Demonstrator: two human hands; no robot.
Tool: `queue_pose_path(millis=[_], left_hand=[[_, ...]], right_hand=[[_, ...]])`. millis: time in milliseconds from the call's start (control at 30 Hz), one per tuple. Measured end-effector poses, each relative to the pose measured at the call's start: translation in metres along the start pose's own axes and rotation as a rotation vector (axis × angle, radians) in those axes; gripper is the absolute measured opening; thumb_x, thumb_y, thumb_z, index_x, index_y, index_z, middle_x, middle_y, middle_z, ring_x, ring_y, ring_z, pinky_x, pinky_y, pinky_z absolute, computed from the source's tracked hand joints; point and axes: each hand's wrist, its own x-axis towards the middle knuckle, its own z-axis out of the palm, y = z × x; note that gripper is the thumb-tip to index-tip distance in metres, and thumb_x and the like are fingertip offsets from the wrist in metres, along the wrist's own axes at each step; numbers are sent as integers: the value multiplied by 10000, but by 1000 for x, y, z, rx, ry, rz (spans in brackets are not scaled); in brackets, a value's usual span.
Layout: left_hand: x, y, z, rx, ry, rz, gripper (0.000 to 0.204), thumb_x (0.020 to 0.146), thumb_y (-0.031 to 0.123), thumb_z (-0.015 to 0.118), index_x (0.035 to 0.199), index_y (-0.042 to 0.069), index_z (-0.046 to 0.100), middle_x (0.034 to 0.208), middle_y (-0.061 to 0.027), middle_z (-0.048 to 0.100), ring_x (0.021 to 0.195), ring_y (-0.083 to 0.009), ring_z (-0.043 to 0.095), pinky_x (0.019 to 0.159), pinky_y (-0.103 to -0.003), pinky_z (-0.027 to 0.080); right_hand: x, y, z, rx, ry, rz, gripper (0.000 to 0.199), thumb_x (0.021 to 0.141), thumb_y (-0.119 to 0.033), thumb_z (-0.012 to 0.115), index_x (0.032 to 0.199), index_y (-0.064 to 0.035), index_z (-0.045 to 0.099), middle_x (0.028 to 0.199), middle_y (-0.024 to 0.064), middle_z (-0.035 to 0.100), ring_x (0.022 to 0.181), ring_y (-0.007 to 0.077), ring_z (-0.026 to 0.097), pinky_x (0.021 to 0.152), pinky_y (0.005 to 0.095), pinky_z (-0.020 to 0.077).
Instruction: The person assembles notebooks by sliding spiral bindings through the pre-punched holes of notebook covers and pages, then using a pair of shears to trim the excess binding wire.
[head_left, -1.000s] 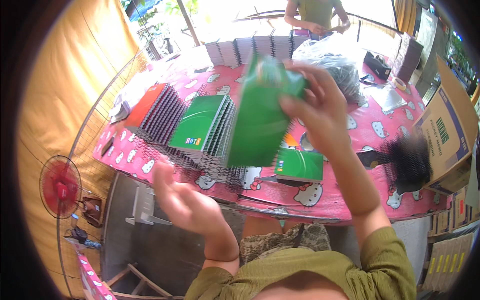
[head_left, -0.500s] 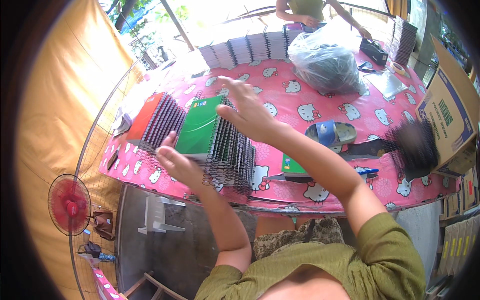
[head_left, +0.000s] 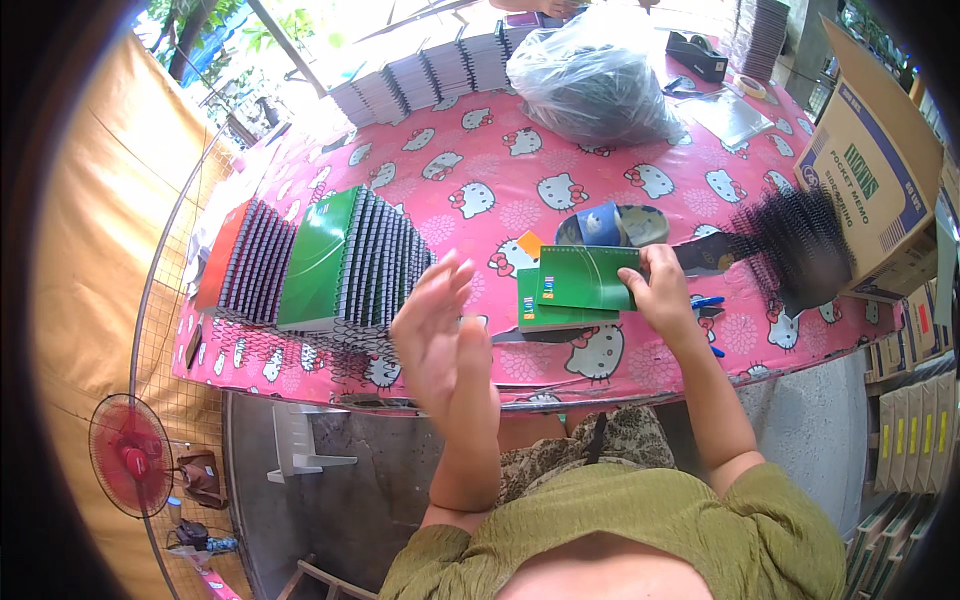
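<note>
My right hand [head_left: 662, 290] pinches the right end of a small green memo notebook [head_left: 590, 277], with a row of holes along its far edge and no coil visible in it. Beneath lies another green notebook [head_left: 530, 312], partly covered. My left hand [head_left: 438, 335] is raised before the table's front edge, fingers apart and holding nothing. To its left stands a stack of coil-bound green notebooks [head_left: 318, 250], beside a stack of red-covered ones [head_left: 222, 258]. A blue patterned slipper [head_left: 603, 224] sits just beyond the held notebook. Blue pens [head_left: 706, 301] lie by my right wrist.
Black spiral coils [head_left: 800, 240] are heaped at the right, against an open cardboard box [head_left: 880, 185]. A filled clear plastic bag [head_left: 590, 85], rows of notebooks [head_left: 430, 75] and a tape dispenser [head_left: 697, 58] stand at the back. A red fan [head_left: 132, 455] is at the left.
Both hands have left the green coil-bound stack. My right hand has moved right and taken hold of a green notebook; my left has moved right and up. The view has shifted rightward.
</note>
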Motion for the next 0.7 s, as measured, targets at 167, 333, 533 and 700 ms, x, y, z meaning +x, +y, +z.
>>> queue_pose_path(millis=[167,333,533,700], left_hand=[[-14,-65,17,275,-73,-285,561,826,-64,575,1354,69,441,1487,-196,239,1331,-372,344,1081,-441,310],[-30,-90,23,680,-243,-161,603,791,64,701,1351,160,498,1534,-202,80,1352,-408,285,1110,-454,247],[-16,-91,45,755,-283,34,124,750,100,747,866,57,738,756,-50,698,991,-241,591,946,-374,411],[-14,-86,51,655,-342,34,125,717,36,752,842,40,735,804,-59,699,797,-201,591,725,-311,474]], right_hand=[[-8,-29,0,479,-65,-92,134,816,10,663,887,7,550,765,49,585,702,100,543,636,252,452],[-9,-24,17,462,-74,-176,177,789,-22,684,855,-2,522,720,162,600,658,307,615,609,361,469],[11,-8,-17,118,-64,-378,227,764,-129,738,912,-19,606,810,169,636,788,334,631,699,402,488],[62,100,-100,-802,192,13,227,770,-202,738,914,-43,666,891,154,645,848,329,636,766,413,509]])
